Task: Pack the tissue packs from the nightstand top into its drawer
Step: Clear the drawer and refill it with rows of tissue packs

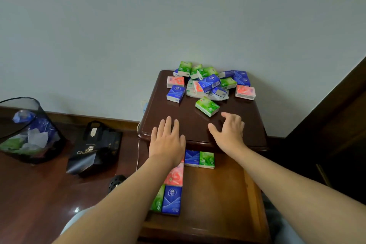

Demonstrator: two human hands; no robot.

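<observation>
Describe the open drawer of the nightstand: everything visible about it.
The pulled-out wooden nightstand drawer is orange-brown inside, lighter than the dark glossy top. Its right side wall and front rim show; the left forearm hides part of the left side. Five flat tissue packs lie on its floor: a blue one beside a green one at the back, then a pink one, a green one and a blue one along the left. The rest is bare.

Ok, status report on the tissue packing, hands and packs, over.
Left hand and right hand open, empty, over nightstand top. Five packs visible in open drawer; pile of packs remains on top. Nothing blocking.
</observation>
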